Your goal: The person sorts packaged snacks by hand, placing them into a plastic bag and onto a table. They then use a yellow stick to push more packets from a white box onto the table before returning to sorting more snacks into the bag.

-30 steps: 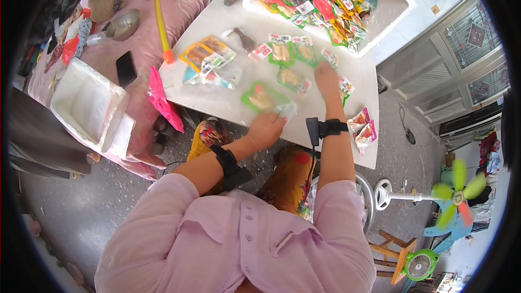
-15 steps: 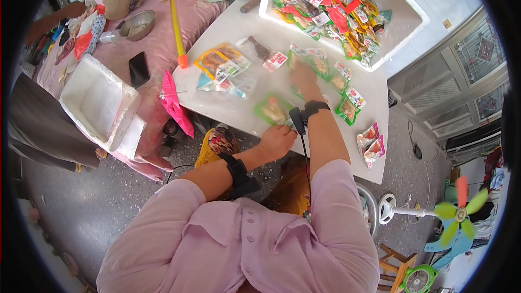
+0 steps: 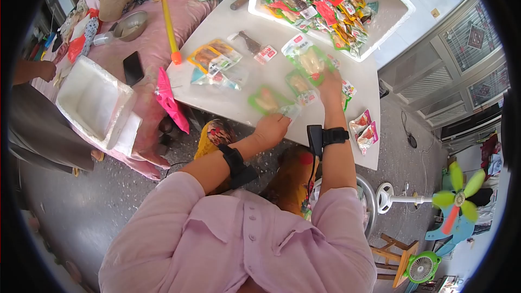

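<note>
At the near edge of the white table [image 3: 209, 89], my left hand [image 3: 273, 130] pinches the clear end of a green-edged food packet [image 3: 267, 100]. Farther out, my right hand [image 3: 330, 88] grips a larger green-edged food packet [image 3: 310, 61] with pale food inside. Between the hands lies another small green packet [image 3: 297, 82], partly blurred. Just right of my right hand, more green-and-white packets [image 3: 348, 89] are partly covered by it. Orange-edged packets [image 3: 214, 57] and a dark, drumstick-shaped packet [image 3: 252, 45] rest to the left.
A white foam box [image 3: 388, 30] full of mixed packets stands at the table's far side. Pink-edged packets [image 3: 363, 130] lie near the right edge. On the left, a bed holds a foam tray [image 3: 89, 100] and a phone [image 3: 133, 69]. Another person's hand [image 3: 46, 70] shows far left.
My right hand has drawn back and rightward, now with a green-edged packet raised in its grip. My left hand stays near the table edge with its packet. The view has shifted slightly.
</note>
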`<state>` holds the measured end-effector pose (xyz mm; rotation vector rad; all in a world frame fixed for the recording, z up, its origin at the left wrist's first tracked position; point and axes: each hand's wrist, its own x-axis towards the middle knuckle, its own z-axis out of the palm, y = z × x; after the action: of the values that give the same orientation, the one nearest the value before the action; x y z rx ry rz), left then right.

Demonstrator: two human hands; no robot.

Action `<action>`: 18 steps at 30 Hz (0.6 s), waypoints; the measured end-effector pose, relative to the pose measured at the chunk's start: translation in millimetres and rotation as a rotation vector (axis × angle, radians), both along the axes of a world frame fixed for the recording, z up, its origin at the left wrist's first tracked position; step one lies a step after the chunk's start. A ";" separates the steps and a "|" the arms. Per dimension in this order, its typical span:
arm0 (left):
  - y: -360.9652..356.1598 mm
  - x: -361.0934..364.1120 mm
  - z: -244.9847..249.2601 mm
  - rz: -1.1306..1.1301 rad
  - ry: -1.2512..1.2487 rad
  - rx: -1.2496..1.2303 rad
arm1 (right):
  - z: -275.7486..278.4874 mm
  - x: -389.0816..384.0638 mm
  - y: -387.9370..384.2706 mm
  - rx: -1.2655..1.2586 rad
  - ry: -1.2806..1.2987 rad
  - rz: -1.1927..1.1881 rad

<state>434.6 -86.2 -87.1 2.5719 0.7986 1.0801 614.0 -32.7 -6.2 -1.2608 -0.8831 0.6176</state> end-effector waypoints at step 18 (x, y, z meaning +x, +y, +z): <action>-48.3 -21.6 42.3 -0.523 -0.186 -1.300 | 16.8 -21.2 -157.3 -0.470 -0.359 0.584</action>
<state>413.0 -134.5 -44.8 1.3914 0.4555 0.3616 592.8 -190.0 10.6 -1.5681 -1.4896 1.1296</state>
